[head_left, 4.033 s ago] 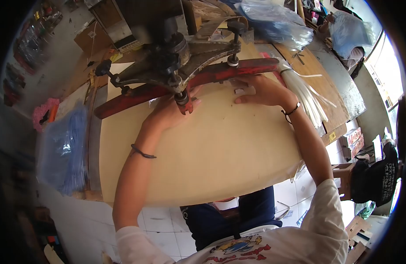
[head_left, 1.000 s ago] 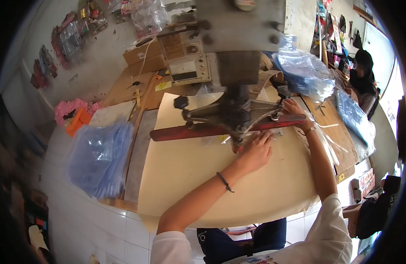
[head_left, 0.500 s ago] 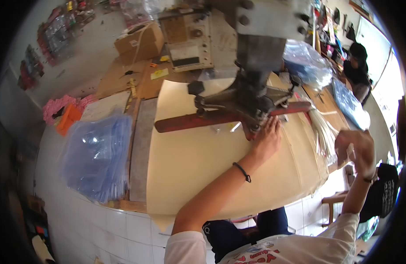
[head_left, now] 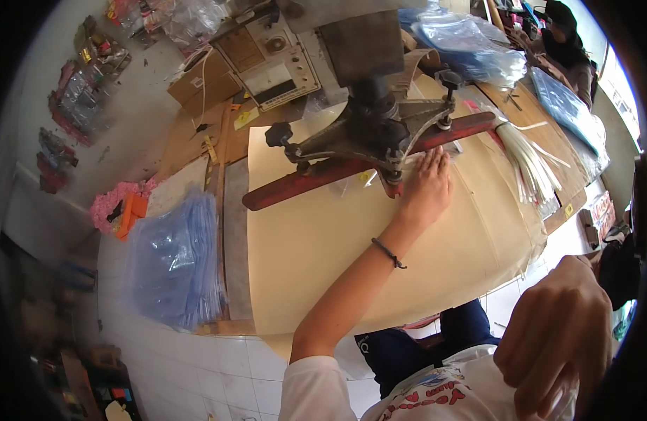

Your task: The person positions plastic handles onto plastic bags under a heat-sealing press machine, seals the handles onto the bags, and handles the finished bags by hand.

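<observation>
My left hand (head_left: 427,188) lies with its fingers stretched out on a cream sheet (head_left: 323,274). Its fingertips reach under the red bar (head_left: 302,182) of a dark metal press head (head_left: 369,133), close to small clear plastic pieces partly hidden by the bar and hand. My right hand (head_left: 558,323) is raised near the camera, above my shirt and away from the table. Its fingers curl downward and inward, and whatever they may hold is hidden. Right of the left hand, a bundle of white strips (head_left: 530,161) rests at the sheet's edge.
Blue clear plastic sheets (head_left: 176,259) are stacked at the left table edge, with an orange item (head_left: 131,212) behind. A control box (head_left: 271,59) and a cardboard box (head_left: 204,84) stand at the back. More plastic (head_left: 471,45) lies far right, near another person (head_left: 565,49).
My right hand has moved down and closer to the camera. The view has shifted and tilted. My left hand stays on the sheet by the red bar.
</observation>
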Tool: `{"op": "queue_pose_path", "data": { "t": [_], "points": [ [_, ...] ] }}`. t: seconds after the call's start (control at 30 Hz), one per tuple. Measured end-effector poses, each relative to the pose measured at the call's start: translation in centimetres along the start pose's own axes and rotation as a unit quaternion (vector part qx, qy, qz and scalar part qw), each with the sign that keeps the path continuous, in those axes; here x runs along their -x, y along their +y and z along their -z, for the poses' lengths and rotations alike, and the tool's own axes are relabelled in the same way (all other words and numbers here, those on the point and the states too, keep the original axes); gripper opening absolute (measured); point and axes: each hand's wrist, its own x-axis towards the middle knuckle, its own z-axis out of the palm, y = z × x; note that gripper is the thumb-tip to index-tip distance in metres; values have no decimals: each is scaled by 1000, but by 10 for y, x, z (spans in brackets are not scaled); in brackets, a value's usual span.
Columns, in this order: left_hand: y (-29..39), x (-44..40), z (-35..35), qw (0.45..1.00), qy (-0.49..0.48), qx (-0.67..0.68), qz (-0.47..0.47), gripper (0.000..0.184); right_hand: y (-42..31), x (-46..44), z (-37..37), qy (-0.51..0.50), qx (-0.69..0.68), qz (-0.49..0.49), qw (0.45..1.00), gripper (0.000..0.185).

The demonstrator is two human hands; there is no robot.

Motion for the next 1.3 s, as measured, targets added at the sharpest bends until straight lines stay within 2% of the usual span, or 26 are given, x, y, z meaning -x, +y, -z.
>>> {"op": "queue_pose_path", "data": {
  "t": [0.1,0.13,0.17,0.23,0.27,0.33,0.4,0.43,0.47,0.5,0.57,0.73,1.13,1.3],
  "points": [
    [1,1,1,1000,-2,16,2,50,-10,17,13,-14,3,4,1000,26],
    [1,1,1,1000,-2,20,4,50,-18,27,17,3,30,-25,999,26],
    [2,1,2,1000,3,19,7,49,-36,48,24,55,120,-116,984,24],
    [4,1,3,1000,-1,17,8,49,-70,89,39,110,272,-320,901,22],
    [3,0,4,1000,-3,14,7,49,-78,85,57,150,347,-401,835,22],
    [2,-2,2,1000,15,12,3,49,-62,62,120,226,493,-489,684,22],
    [4,5,-2,1000,16,18,5,48,-28,58,190,227,560,-522,601,24],
    [3,5,-1,1000,15,19,2,48,-12,80,231,190,570,-447,663,25],
    [1,2,1,1000,16,18,-2,48,9,82,260,185,583,-450,650,28],
    [1,0,1,1000,14,16,-2,48,24,63,273,171,574,-515,613,28],
    [2,2,0,1000,12,14,5,49,67,61,303,104,585,-501,629,27],
    [1,2,-5,999,28,13,8,49,145,51,323,-29,534,-553,639,26],
    [5,3,-16,997,55,32,34,50,152,56,318,-71,482,-582,651,22],
    [0,3,-24,998,54,-39,-7,50,150,57,318,-79,479,-583,651,21]
  ]
}}
